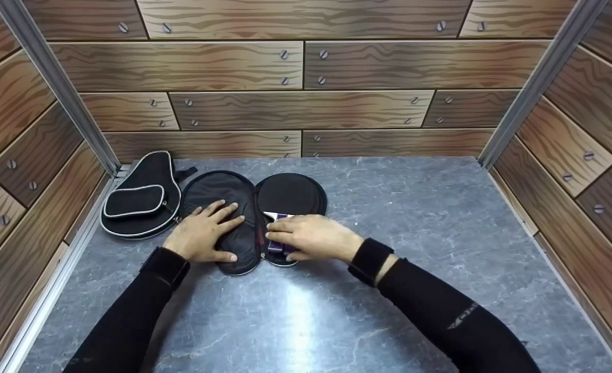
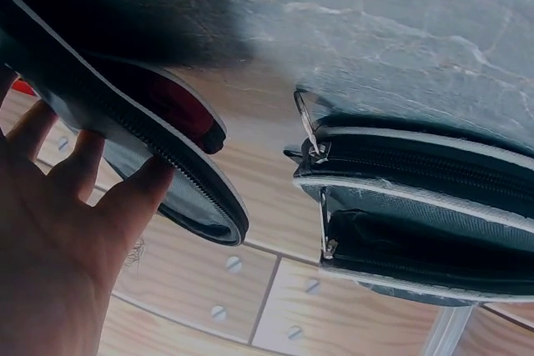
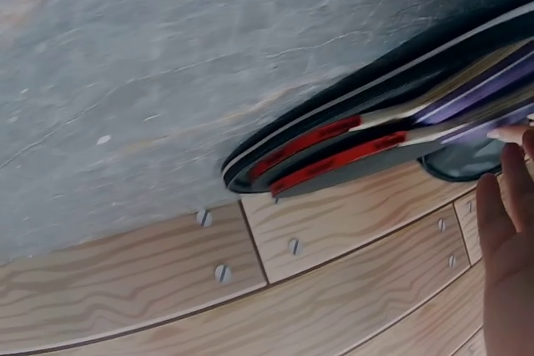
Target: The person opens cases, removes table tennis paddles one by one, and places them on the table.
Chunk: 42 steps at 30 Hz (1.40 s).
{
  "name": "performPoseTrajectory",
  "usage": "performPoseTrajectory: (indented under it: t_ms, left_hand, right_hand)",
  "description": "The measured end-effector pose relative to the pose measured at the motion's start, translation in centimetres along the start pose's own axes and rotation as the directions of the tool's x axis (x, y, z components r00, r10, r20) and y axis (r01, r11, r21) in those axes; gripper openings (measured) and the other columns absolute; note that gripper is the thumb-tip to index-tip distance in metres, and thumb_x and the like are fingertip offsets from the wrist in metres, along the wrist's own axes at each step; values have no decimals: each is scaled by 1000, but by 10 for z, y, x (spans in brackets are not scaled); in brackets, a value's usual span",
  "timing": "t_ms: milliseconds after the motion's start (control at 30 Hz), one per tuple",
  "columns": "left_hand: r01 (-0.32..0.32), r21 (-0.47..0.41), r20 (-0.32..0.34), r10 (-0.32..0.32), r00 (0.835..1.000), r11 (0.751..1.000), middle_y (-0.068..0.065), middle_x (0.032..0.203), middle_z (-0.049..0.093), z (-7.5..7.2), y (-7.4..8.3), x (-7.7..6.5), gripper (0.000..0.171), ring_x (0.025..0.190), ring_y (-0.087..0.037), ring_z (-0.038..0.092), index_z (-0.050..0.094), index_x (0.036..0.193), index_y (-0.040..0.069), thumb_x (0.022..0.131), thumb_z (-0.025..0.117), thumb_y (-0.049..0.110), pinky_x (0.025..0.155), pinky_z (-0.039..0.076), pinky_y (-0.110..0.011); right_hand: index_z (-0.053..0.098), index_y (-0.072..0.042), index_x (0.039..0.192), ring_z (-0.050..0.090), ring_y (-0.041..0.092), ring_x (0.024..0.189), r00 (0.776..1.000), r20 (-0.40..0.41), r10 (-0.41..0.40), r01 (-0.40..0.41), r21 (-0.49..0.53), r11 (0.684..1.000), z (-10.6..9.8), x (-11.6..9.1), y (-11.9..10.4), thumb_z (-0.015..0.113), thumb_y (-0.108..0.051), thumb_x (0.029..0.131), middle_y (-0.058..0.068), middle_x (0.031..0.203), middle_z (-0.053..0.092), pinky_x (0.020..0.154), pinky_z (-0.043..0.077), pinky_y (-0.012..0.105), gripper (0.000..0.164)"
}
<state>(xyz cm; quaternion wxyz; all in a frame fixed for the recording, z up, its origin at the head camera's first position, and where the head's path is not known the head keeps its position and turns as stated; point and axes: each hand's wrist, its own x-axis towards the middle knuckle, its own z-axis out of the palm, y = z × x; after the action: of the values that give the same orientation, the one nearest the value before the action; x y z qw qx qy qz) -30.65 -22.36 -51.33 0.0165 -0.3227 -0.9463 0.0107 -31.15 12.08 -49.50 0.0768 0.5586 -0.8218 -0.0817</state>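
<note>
A black zip case for table tennis paddles lies unfolded, its bare flap (image 1: 222,189) on the left. Its other half holds two stacked table tennis paddles, seen edge-on in the right wrist view, the upper paddle (image 3: 338,162) and the lower paddle (image 3: 304,146). They have red edges, and purple shows on the handles (image 3: 480,89). My left hand (image 1: 202,233) rests on the flap, fingers spread. In the left wrist view its fingertips lie along the zip edge (image 2: 146,135). My right hand (image 1: 313,235) lies across the handles with fairly straight fingers, hiding much of them.
A second black paddle case (image 1: 147,168) with pale piping and a front pocket (image 1: 134,201) lies to the left, close to the flap. The grey marbled table (image 1: 414,233) is bounded by wood-patterned walls (image 1: 306,111) at the back and sides.
</note>
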Motion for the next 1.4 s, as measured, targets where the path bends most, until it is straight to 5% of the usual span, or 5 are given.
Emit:
performPoseTrajectory:
  t_ms: [367, 567, 800, 1000, 1400]
  left_hand:
    - [2, 63, 28, -4, 1000, 998, -15, 186, 50, -4, 5, 4, 97, 175, -44, 46, 61, 173, 19, 96, 85, 73, 134, 47, -76]
    - [4, 57, 30, -6, 1000, 998, -16, 185, 50, -5, 5, 3, 97, 174, -44, 46, 61, 172, 18, 95, 86, 71, 134, 48, -76]
    - [-3, 55, 22, 2, 1000, 998, -17, 184, 52, -4, 5, 2, 96, 173, -45, 47, 62, 171, 17, 95, 86, 71, 133, 50, -73]
    - [-6, 68, 16, 5, 1000, 998, -17, 183, 54, -5, 5, 2, 95, 172, -45, 49, 64, 170, 18, 95, 86, 72, 132, 52, -71]
    - [-14, 83, 9, 13, 1000, 996, -17, 181, 55, -6, 5, 3, 95, 171, -45, 50, 65, 169, 17, 94, 87, 72, 131, 53, -70]
  right_hand:
    - [70, -11, 156, 69, 26, 155, 998, -28, 63, -63, 13, 998, 17, 12, -10, 88, -28, 104, 6, 159, 75, 132, 57, 38, 57]
    - [76, -11, 140, 75, 24, 143, 995, -98, 34, -34, -3, 999, 19, 11, -14, 89, -21, 99, 6, 146, 80, 123, 63, 36, 45]
    - [76, -14, 142, 74, 23, 147, 993, -114, -11, 6, -44, 999, 14, 4, -6, 88, -23, 101, 2, 145, 82, 127, 60, 33, 43]
    - [75, -12, 140, 77, 22, 143, 978, -203, -37, 35, -11, 999, 10, -1, 4, 82, -14, 100, 2, 143, 82, 125, 62, 33, 41]
    - [73, -7, 145, 76, 28, 144, 981, -186, 51, -35, 87, 996, -2, -7, 16, 82, -7, 100, 12, 152, 78, 125, 62, 39, 46]
